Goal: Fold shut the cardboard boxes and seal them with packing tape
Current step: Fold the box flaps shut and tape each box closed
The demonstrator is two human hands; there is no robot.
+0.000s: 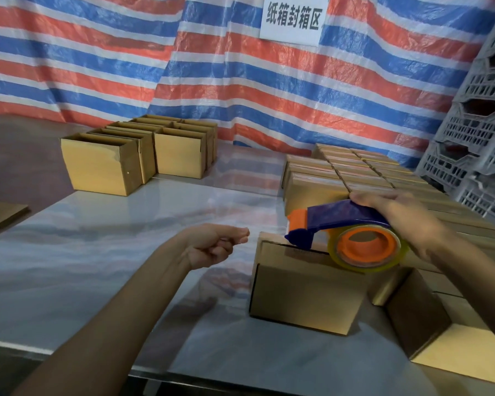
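The cardboard box (306, 295) under work is found on the table (112, 252), right of centre and near the front edge, with its top flaps folded down. A blue and orange tape dispenser (340, 217) is set on top of it, the orange-tipped nose at the box's far left top edge. The roll of clear packing tape (399, 257) on its orange core rests at the box's right end.

The dispenser is held from above by the right hand (403, 212), with the fingers laid along the blue cover. The thumb is hidden, so the closure of the grip is only partly seen.

The left hand (212, 245) is held just left of the box and apart from it. Its fingers are loosely curled, and nothing can be seen in them.

An open box (417, 310) lies just right of the worked box, its mouth turned towards the camera. Behind it, a block of closed boxes (340, 167) is packed in rows along the right side of the table. A group of open-topped boxes (103, 164) stands well apart at the far left. A flat piece of cardboard (0, 215) is noted at the left edge.

Grey plastic crates (480, 138) are stacked at the far right. A red, white and blue striped tarpaulin (240, 95) hangs behind the table, with a white paper sign (293, 18) fixed to it.
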